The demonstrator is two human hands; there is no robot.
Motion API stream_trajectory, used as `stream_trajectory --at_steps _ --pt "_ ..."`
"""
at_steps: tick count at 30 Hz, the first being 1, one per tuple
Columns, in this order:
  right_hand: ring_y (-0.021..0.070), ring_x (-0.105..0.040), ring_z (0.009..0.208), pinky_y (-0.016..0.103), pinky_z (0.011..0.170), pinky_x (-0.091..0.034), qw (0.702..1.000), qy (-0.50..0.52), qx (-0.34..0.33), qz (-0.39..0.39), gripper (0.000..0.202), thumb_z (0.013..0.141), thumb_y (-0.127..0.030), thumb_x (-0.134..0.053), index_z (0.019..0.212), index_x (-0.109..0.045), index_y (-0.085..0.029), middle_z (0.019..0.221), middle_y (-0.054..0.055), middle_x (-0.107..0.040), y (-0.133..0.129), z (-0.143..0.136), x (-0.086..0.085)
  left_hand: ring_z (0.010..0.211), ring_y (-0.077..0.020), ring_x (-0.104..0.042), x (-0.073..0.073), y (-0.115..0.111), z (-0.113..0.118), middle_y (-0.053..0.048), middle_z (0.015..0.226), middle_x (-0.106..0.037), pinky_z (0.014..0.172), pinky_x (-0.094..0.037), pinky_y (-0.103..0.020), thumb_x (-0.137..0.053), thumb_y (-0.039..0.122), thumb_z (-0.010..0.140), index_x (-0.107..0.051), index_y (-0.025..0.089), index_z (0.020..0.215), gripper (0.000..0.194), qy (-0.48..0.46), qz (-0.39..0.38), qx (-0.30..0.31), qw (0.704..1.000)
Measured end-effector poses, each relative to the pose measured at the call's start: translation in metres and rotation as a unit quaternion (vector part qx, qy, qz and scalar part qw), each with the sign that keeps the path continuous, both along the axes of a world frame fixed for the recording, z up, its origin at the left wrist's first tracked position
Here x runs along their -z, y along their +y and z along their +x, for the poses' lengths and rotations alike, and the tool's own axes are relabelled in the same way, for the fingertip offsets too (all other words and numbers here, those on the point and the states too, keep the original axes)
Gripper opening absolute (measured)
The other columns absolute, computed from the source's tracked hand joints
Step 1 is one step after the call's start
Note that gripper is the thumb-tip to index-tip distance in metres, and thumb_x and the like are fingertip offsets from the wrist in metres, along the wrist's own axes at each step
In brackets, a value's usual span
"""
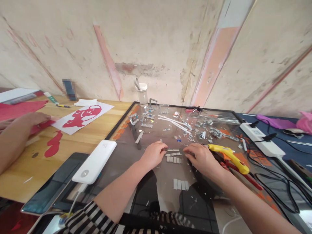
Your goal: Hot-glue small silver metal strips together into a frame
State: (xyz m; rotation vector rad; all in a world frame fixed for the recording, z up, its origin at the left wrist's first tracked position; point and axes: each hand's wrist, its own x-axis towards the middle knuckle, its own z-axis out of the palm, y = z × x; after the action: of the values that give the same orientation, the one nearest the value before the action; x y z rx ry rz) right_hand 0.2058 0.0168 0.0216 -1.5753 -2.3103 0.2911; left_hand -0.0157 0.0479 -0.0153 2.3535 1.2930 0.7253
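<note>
My left hand [154, 155] is closed, thumb and forefinger pinched at the left end of a thin grey strip [173, 150]. Off the right end of that strip, my right hand [201, 160] rests low over the table, its thumb and forefinger apart with nothing visible between them. A second grey strip [173, 154] lies just below the first. Closer to me is a row of small grey rectangular pieces [174, 160], with another such row [181, 184] nearer the table's front. A yellow hot glue gun [229, 155] lies beside my right wrist.
Grey scraps [203, 135] and white sticks [174, 123] litter the dark tabletop. Red-handled pliers [252, 182] and a power strip [262, 139] are at right. At left lie a white power bank [95, 162] and phone [56, 182]; another person's hand [36, 122] touches red paper.
</note>
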Motion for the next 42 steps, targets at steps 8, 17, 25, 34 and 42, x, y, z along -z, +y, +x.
stream_trajectory --at_steps 8,17,25,34,42 --pt "0.017 -0.062 0.084 0.027 0.075 -0.043 0.999 0.021 0.01 -0.03 0.019 0.076 -0.014 -0.053 0.085 -0.069 -0.021 0.089 0.003 -0.07 0.028 -0.014 0.017 0.07 -0.015 -0.059 0.0 0.006 0.002 -0.003 0.079 -0.062 0.066 -0.044 -0.025 -0.058 0.019 0.077 -0.068 0.018 0.082 0.011 0.01 -0.028 -0.021 0.999" --pt "0.0168 -0.06 0.077 0.026 0.071 -0.042 0.999 0.016 0.016 -0.043 0.014 0.073 -0.018 -0.057 0.083 -0.067 -0.019 0.083 0.004 -0.066 0.02 -0.004 0.019 0.072 -0.0152 -0.059 0.0 0.009 0.007 -0.002 0.08 -0.061 0.068 -0.042 -0.026 -0.056 0.02 0.077 -0.066 0.019 0.082 0.011 0.015 -0.033 -0.039 0.999" --pt "0.0169 -0.057 0.078 0.028 0.074 -0.038 0.999 -0.013 0.004 -0.044 0.008 0.073 -0.019 -0.059 0.079 -0.064 -0.019 0.08 0.003 -0.062 0.014 -0.008 0.018 0.072 -0.0156 -0.058 -0.004 0.009 0.007 -0.002 0.08 -0.06 0.067 -0.042 -0.026 -0.057 0.021 0.076 -0.066 0.019 0.077 0.009 0.019 -0.047 -0.035 0.998" --pt "0.0157 -0.056 0.075 0.026 0.07 -0.037 0.999 -0.03 -0.003 -0.043 0.008 0.073 -0.017 -0.059 0.079 -0.063 -0.018 0.079 0.003 -0.062 0.015 -0.003 0.015 0.066 -0.0136 -0.056 -0.003 0.009 0.005 -0.002 0.079 -0.06 0.062 -0.042 -0.025 -0.057 0.019 0.075 -0.064 0.018 0.076 0.007 0.009 -0.046 -0.042 0.998" --pt "0.016 -0.058 0.076 0.025 0.071 -0.038 0.998 -0.046 -0.011 -0.041 0.007 0.073 -0.017 -0.058 0.076 -0.065 -0.019 0.079 0.003 -0.063 0.015 0.001 0.012 0.071 -0.0146 -0.058 -0.003 0.012 0.009 -0.002 0.08 -0.06 0.066 -0.042 -0.026 -0.056 0.018 0.075 -0.066 0.02 0.075 0.01 0.026 -0.035 -0.034 0.998"
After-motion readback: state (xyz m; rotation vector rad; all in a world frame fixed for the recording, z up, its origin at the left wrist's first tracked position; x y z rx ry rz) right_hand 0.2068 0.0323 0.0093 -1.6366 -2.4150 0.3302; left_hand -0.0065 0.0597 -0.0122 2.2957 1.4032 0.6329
